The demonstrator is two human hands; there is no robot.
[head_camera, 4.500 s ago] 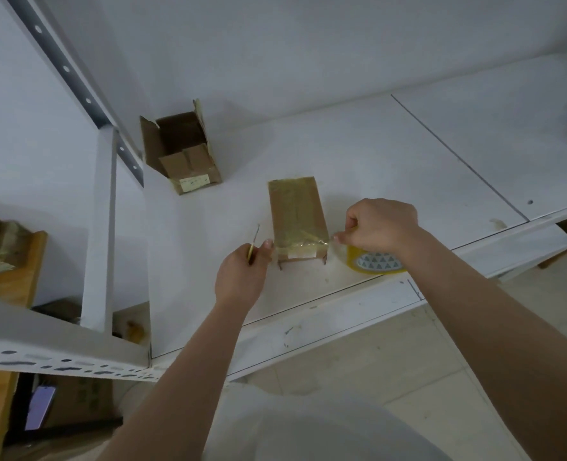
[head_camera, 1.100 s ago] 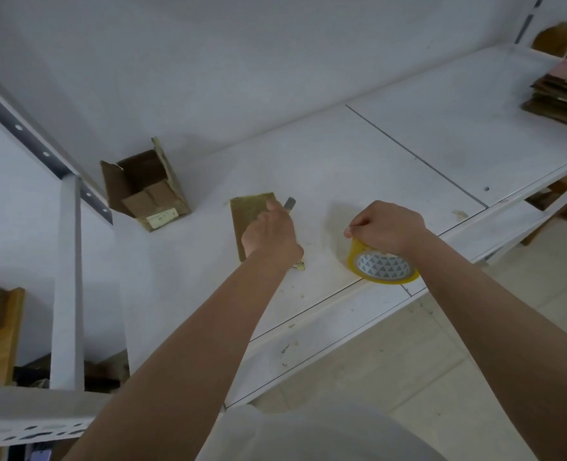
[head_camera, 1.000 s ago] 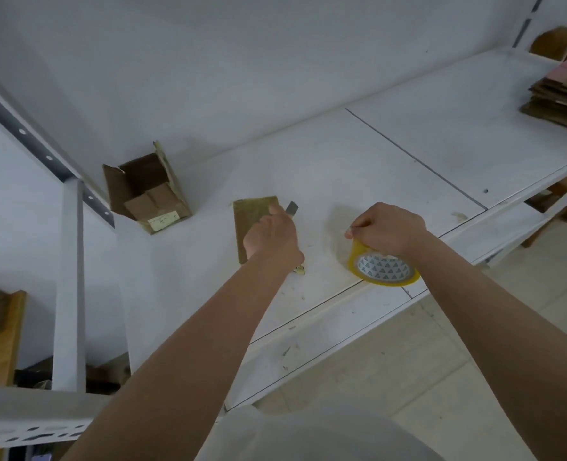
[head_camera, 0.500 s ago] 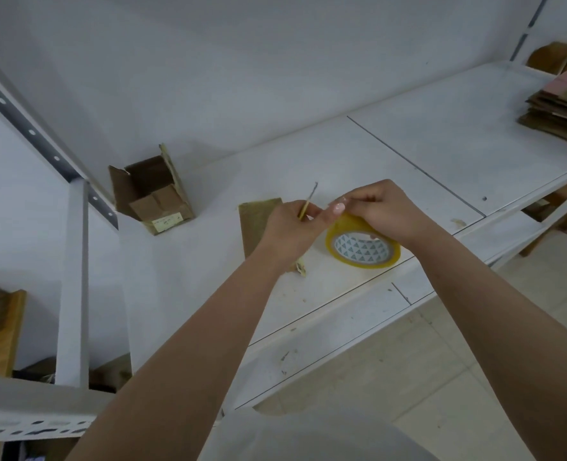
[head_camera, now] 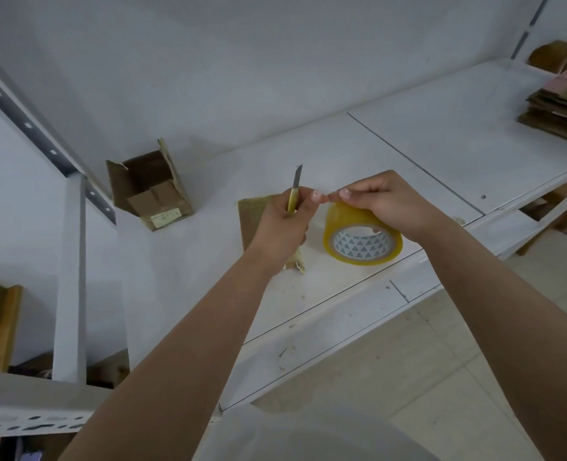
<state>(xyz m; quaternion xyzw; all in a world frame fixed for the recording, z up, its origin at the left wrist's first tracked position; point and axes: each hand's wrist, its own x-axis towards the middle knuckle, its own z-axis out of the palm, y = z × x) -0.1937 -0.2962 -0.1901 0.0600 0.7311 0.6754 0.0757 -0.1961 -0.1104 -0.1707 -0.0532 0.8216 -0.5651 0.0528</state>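
both hands have come together since a second ago: the left hand has lifted off the flat taped box and the right hand has brought the yellow tape roll over from the shelf edge. left hand's fingers are curled round a utility knife, blade pointing up. right hand grips the roll's top, tilted just above the shelf front; the thumb tips nearly touch. an open cardboard box sits far left, and a stack of flattened cardboard far right.
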